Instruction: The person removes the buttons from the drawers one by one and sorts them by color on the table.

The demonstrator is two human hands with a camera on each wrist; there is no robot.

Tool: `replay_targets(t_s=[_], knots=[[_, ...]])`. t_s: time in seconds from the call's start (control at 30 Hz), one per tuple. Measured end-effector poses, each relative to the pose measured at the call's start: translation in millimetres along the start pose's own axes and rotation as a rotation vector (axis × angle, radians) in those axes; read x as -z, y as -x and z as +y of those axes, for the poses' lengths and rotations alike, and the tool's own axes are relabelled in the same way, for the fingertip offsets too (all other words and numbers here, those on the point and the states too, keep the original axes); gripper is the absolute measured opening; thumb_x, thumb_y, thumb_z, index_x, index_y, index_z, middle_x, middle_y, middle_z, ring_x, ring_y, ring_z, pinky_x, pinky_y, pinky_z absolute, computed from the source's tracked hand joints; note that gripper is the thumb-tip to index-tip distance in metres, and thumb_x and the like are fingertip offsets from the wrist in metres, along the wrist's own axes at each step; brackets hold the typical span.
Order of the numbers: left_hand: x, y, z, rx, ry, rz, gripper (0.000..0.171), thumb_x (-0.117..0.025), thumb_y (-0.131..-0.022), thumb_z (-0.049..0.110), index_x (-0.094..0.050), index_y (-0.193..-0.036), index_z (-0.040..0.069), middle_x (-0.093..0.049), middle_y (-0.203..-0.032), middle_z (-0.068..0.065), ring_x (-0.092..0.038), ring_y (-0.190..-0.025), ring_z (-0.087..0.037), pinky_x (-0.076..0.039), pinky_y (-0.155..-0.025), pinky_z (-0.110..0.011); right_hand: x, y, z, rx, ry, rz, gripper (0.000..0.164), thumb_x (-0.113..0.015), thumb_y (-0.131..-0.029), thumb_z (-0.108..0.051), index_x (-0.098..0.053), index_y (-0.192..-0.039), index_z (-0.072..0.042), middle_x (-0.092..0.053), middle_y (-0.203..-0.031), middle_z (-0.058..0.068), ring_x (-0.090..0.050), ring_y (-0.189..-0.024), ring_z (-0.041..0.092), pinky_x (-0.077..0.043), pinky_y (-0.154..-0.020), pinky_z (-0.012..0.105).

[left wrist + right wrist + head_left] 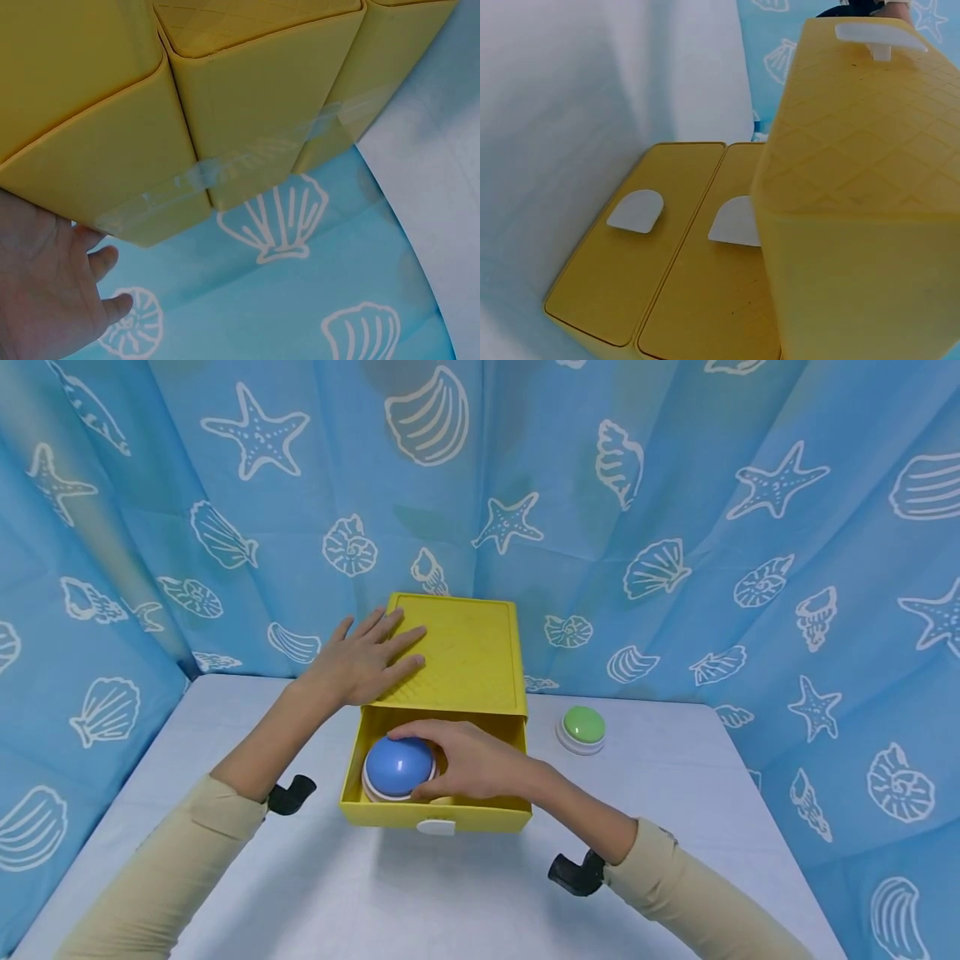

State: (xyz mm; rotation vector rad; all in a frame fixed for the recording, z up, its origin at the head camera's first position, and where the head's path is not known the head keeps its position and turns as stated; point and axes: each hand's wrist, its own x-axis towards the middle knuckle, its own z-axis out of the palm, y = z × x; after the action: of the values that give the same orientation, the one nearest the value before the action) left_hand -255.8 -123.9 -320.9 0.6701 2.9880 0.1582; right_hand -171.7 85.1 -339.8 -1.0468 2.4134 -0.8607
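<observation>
A blue dome-topped push button with a white base sits at the left side of the pulled-out top drawer. My right hand reaches into this drawer and grips the button, thumb at its near side and fingers at its far side. With fingers spread, my left hand rests on the top left edge of the yellow drawer box. The left wrist view catches the left hand beside the box's stacked side walls. In the right wrist view, the right hand is hidden behind the drawer.
A green push button with a white base stands on the white table, right of the box. Two lower drawers with white handles are closed. A blue shell-print curtain hangs behind the table.
</observation>
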Motion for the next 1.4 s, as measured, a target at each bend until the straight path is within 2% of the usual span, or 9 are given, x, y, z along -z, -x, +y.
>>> replay_targets(t_s=[0.27,0.43,0.63,0.87,1.17,1.4], knots=[[-0.8,1.2,0.3,0.003,0.006,0.003,0.065,-0.027,-0.105,0.057,-0.023,-0.161,0.025,-0.009,-0.166,-0.013,0.000,-0.151,-0.034,-0.001,-0.117,-0.061,-1.7,-2.0,-0.3,0.015,0.019,-0.011,0.068,-0.082,-0.086,-0.028,-0.050,-0.146,-0.019,-0.054,-0.141,-0.001,-0.053,-0.122,0.017,-0.047,-0.100,0.032],[-1.1,0.8,0.8,0.002,0.010,0.002,0.064,-0.026,-0.105,0.057,-0.023,-0.161,0.026,-0.009,-0.166,-0.013,0.001,-0.151,-0.033,0.000,-0.117,-0.061,0.1,2.3,-1.8,0.033,0.020,0.026,0.067,-0.084,-0.084,-0.029,-0.054,-0.144,-0.018,-0.056,-0.139,-0.001,-0.054,-0.120,0.017,-0.048,-0.098,0.032],[-1.5,-0.2,1.0,0.006,0.010,-0.002,0.065,-0.026,-0.105,0.058,-0.023,-0.161,0.026,-0.009,-0.166,-0.012,0.001,-0.152,-0.033,0.001,-0.117,-0.060,6.9,11.0,-3.0,0.046,-0.027,0.079,0.066,-0.084,-0.083,-0.027,-0.055,-0.142,-0.017,-0.055,-0.141,-0.001,-0.052,-0.124,0.018,-0.047,-0.102,0.041],[-1.1,-0.5,1.4,0.003,0.005,0.004,0.065,-0.026,-0.105,0.058,-0.023,-0.161,0.025,-0.009,-0.166,-0.012,0.002,-0.152,-0.033,0.000,-0.117,-0.060,23.5,30.7,-7.5,-0.026,-0.048,0.130,0.068,-0.084,-0.082,-0.035,-0.056,-0.143,-0.026,-0.055,-0.139,-0.007,-0.050,-0.125,0.014,-0.047,-0.100,0.037],[-0.3,-0.2,0.1,-0.006,0.009,0.006,0.065,-0.025,-0.105,0.058,-0.023,-0.161,0.025,-0.009,-0.166,-0.012,0.002,-0.152,-0.033,0.000,-0.117,-0.060,51.3,62.4,-10.5,-0.011,-0.080,0.218,0.067,-0.084,-0.082,-0.029,-0.056,-0.143,-0.021,-0.055,-0.141,-0.004,-0.051,-0.124,0.019,-0.050,-0.098,0.040],[-0.3,-0.7,-1.9,-0.015,0.011,0.000,0.065,-0.025,-0.105,0.058,-0.022,-0.161,0.026,-0.008,-0.166,-0.012,0.003,-0.152,-0.032,0.001,-0.117,-0.061,74.5,90.9,-2.6,-0.099,-0.066,0.280,0.073,-0.086,-0.081,-0.028,-0.053,-0.146,-0.022,-0.049,-0.147,0.001,-0.049,-0.130,0.028,-0.050,-0.098,0.046]])
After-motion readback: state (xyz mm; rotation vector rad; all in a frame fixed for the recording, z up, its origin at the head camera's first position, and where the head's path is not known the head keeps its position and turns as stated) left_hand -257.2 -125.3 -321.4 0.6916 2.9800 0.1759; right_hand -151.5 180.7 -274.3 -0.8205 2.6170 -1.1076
